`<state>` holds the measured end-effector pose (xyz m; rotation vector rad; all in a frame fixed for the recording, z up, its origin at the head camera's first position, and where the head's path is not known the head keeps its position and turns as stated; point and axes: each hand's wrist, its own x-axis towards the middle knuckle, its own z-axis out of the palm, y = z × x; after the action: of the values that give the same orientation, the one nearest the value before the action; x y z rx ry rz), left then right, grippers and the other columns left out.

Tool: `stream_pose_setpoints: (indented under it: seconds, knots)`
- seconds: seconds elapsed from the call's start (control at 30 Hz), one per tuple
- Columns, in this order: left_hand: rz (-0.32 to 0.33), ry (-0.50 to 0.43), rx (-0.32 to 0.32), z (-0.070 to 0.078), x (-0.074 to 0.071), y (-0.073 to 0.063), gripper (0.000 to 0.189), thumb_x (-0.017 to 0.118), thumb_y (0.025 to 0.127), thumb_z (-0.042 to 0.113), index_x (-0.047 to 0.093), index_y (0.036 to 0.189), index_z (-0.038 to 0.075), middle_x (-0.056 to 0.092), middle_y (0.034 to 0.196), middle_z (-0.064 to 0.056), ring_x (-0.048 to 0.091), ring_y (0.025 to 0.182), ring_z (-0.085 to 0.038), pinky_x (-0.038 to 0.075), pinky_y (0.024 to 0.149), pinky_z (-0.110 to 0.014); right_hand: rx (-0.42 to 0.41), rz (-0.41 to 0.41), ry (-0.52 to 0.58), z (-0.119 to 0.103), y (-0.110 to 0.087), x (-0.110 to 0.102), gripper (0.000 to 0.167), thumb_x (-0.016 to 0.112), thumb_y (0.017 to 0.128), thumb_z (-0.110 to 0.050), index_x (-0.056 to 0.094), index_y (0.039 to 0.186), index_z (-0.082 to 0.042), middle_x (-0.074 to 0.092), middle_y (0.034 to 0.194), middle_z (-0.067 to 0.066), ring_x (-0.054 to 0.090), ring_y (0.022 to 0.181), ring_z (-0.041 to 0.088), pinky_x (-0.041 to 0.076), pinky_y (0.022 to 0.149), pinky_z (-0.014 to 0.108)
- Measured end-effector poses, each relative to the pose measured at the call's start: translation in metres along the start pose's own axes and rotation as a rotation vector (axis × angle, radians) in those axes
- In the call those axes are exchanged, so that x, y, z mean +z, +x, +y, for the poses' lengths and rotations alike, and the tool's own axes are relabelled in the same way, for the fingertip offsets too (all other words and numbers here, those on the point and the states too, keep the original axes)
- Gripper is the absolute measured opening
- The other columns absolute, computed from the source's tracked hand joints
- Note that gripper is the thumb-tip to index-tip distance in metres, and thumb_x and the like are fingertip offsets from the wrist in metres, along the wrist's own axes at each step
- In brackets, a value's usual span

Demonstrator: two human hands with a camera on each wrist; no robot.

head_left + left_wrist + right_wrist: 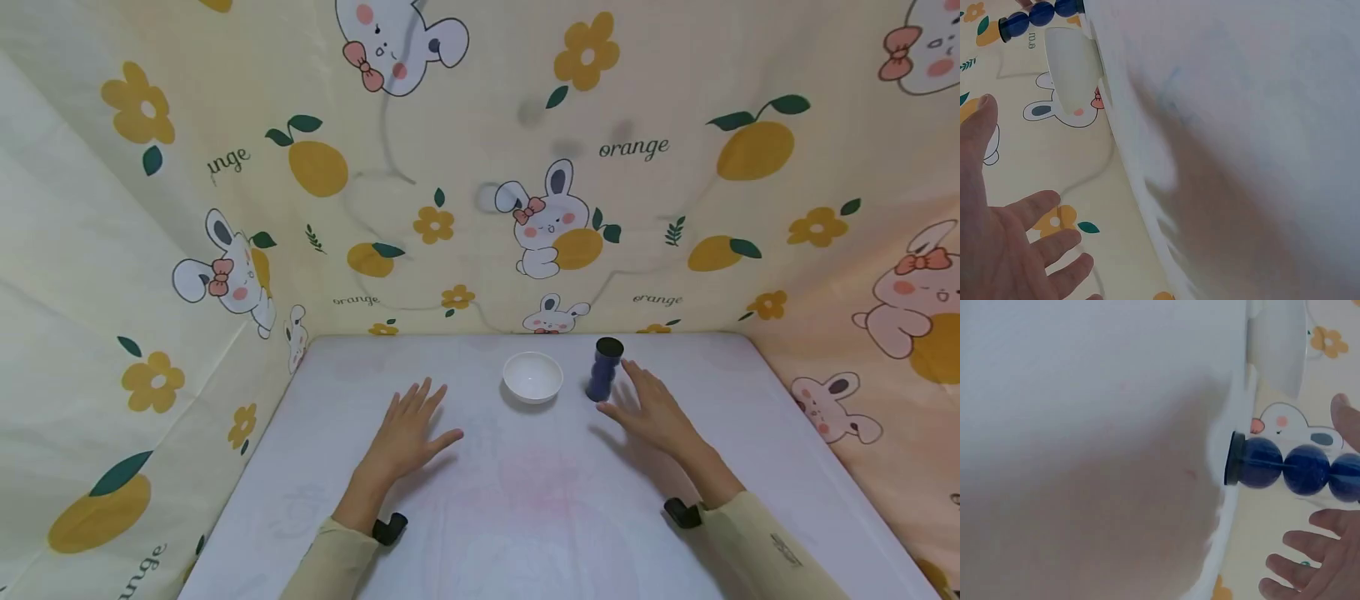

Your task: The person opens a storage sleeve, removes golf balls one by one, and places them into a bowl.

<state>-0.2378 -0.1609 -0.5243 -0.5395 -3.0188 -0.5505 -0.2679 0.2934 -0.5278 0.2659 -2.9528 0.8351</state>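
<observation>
A clear tube point(602, 373) with dark end caps, filled with blue balls, stands upright toward the back of the table. My right hand point(658, 415) is just to its right, thumb and fingers spread. In the right wrist view the tube point(1305, 469) lies between the thumb and the straight fingers, with gaps visible on either side. Left of the tube sits a white bowl point(532, 379), with no contents visible. My left hand point(405, 435) hovers over the table, left of the bowl, fingers fanned out and holding nothing.
The white table point(517, 517) backs onto a cream cloth wall point(465, 125) printed with rabbits, oranges and flowers. More of this cloth rises at both sides. Each wrist carries a small black device point(390, 528) near the sleeve cuff.
</observation>
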Motion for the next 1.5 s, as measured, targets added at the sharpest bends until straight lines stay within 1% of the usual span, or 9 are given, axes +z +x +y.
stream_pose_setpoints:
  seconds: [0.1, 0.27, 0.43, 0.53, 0.73, 0.9, 1.07, 1.23, 1.5]
  knots:
    - [-0.014, -0.004, -0.005, 0.003, 0.001, 0.002, 0.092, 0.056, 0.1, 0.074, 0.03, 0.171, 0.02, 0.02, 0.178, -0.013, 0.018, 0.164, -0.037, 0.009, 0.134, -0.058, 0.034, -0.002, 0.045, -0.001, 0.007, 0.003, 0.11, 0.07, 0.097, -0.066, 0.017, 0.171, -0.003, 0.025, 0.17, 0.033, 0.025, 0.155, 0.057, 0.026, 0.122, 0.075]
    - [-0.038, -0.015, -0.011, 0.008, 0.004, 0.006, 0.093, 0.055, 0.1, 0.076, 0.029, 0.171, 0.021, 0.018, 0.178, -0.012, 0.017, 0.164, -0.037, 0.008, 0.134, -0.057, 0.085, -0.02, 0.128, -0.002, 0.018, 0.007, 0.105, 0.072, 0.1, -0.057, 0.018, 0.169, 0.001, 0.025, 0.17, 0.035, 0.025, 0.155, 0.058, 0.026, 0.122, 0.074]
    - [-0.025, -0.016, 0.007, 0.014, 0.006, 0.01, 0.093, 0.055, 0.101, 0.074, 0.028, 0.172, 0.021, 0.02, 0.178, -0.013, 0.019, 0.164, -0.038, 0.011, 0.134, -0.057, 0.15, -0.056, 0.23, -0.001, 0.028, 0.011, 0.102, 0.073, 0.101, -0.053, 0.02, 0.168, 0.001, 0.028, 0.169, 0.034, 0.025, 0.155, 0.056, 0.027, 0.123, 0.073]
    - [-0.03, -0.027, 0.02, 0.018, 0.006, 0.012, 0.093, 0.054, 0.101, 0.074, 0.028, 0.171, 0.021, 0.02, 0.178, -0.013, 0.019, 0.164, -0.038, 0.01, 0.134, -0.056, 0.17, -0.057, 0.269, 0.001, 0.034, 0.014, 0.097, 0.073, 0.102, -0.049, 0.023, 0.167, 0.003, 0.035, 0.165, 0.035, 0.032, 0.153, 0.056, 0.032, 0.122, 0.071]
    - [-0.044, -0.035, 0.027, 0.025, 0.011, 0.016, 0.092, 0.052, 0.101, 0.076, 0.027, 0.172, 0.022, 0.019, 0.178, -0.012, 0.018, 0.165, -0.035, 0.008, 0.134, -0.055, 0.117, 0.019, 0.34, 0.0, 0.041, 0.018, 0.077, 0.076, 0.103, -0.028, 0.037, 0.158, 0.009, 0.054, 0.15, 0.036, 0.05, 0.142, 0.052, 0.039, 0.121, 0.064]
    - [-0.037, -0.044, 0.049, 0.032, 0.014, 0.017, 0.091, 0.054, 0.102, 0.074, 0.03, 0.171, 0.021, 0.022, 0.178, -0.013, 0.02, 0.164, -0.037, 0.011, 0.134, -0.056, 0.095, 0.078, 0.356, -0.002, 0.044, 0.019, 0.067, 0.075, 0.104, -0.024, 0.045, 0.151, 0.012, 0.06, 0.141, 0.037, 0.058, 0.134, 0.051, 0.045, 0.117, 0.062]
    - [-0.037, -0.048, 0.057, 0.037, 0.014, 0.018, 0.089, 0.054, 0.102, 0.072, 0.029, 0.171, 0.021, 0.022, 0.178, -0.013, 0.02, 0.164, -0.036, 0.011, 0.134, -0.055, 0.09, 0.092, 0.362, -0.005, 0.041, 0.021, 0.065, 0.075, 0.104, -0.023, 0.046, 0.15, 0.012, 0.059, 0.141, 0.038, 0.059, 0.131, 0.054, 0.05, 0.112, 0.062]
    - [-0.044, -0.061, 0.058, 0.042, 0.014, 0.018, 0.09, 0.053, 0.102, 0.073, 0.029, 0.171, 0.021, 0.022, 0.178, -0.011, 0.021, 0.164, -0.034, 0.011, 0.134, -0.053, 0.081, 0.085, 0.35, -0.01, 0.033, 0.023, 0.065, 0.076, 0.103, -0.022, 0.046, 0.152, 0.009, 0.059, 0.142, 0.037, 0.059, 0.132, 0.053, 0.05, 0.112, 0.061]
    - [-0.027, -0.048, 0.081, 0.047, 0.015, 0.019, 0.088, 0.055, 0.103, 0.07, 0.031, 0.171, 0.021, 0.024, 0.177, -0.01, 0.024, 0.163, -0.031, 0.015, 0.134, -0.053, 0.001, 0.111, 0.298, -0.028, 0.014, 0.023, 0.062, 0.077, 0.102, -0.022, 0.05, 0.149, 0.007, 0.064, 0.136, 0.034, 0.062, 0.128, 0.05, 0.051, 0.111, 0.061]
